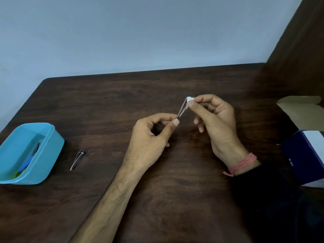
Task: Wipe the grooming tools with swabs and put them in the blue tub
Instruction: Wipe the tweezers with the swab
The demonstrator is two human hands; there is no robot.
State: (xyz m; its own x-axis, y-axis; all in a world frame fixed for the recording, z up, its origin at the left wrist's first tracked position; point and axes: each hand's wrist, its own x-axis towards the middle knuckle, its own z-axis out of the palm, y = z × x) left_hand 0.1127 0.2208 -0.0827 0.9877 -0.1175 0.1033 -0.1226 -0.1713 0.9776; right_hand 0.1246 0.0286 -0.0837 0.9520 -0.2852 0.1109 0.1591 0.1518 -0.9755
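The left hand (150, 137) held a thin metal tool, maybe tweezers (181, 109), above the tabletop (122, 102). Its grip was closed small: the thumb and first finger pinched the tool's lower end, and the other fingers curled in toward the palm. The bare left arm reached up from the bottom of the view.

The right hand (215, 123) pinched a small white swab (190, 99) between its thumb and first finger. That grip was tight too, and the swab was pressed around the top tip of the tool. The other right fingers were bent loosely below. A pink thread band (242, 163) went round the right wrist, next to a dark sleeve.

Both hands were up off the tabletop, close together near the middle.

The blue tub (50, 155) sat at the far left. A few tools lay inside it, some blue and some green. A silver nail clipper (77, 160) lay flat on the tabletop just beside the tub, well apart from the hands.

At the right edge stood a dark blue and white box (305, 158), with an open brown cardboard box (301, 109) behind it.
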